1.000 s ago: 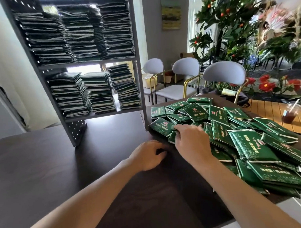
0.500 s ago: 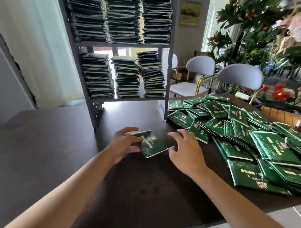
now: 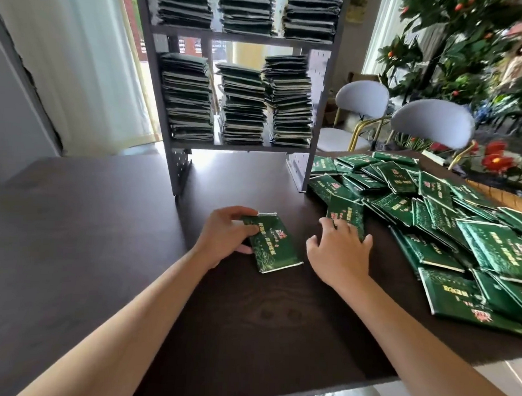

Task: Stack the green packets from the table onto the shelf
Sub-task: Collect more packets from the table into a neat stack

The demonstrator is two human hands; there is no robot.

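The left hand (image 3: 223, 235) now curls its fingers (image 3: 241, 210) round one green packet (image 3: 271, 245) lying flat on the table (image 3: 104, 236). The right hand (image 3: 339, 251) has returned to the pile (image 3: 431, 209), fingers spread on a second packet (image 3: 346, 214). A handful is building; the shelf (image 3: 322, 111) waits beyond both fingertips.

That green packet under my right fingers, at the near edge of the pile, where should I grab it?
Pinch the packet by its near short edge, coming from your side. It lies flat, that end juts clear of the pile, and your right hand already rests there; the far end lies among other packets.
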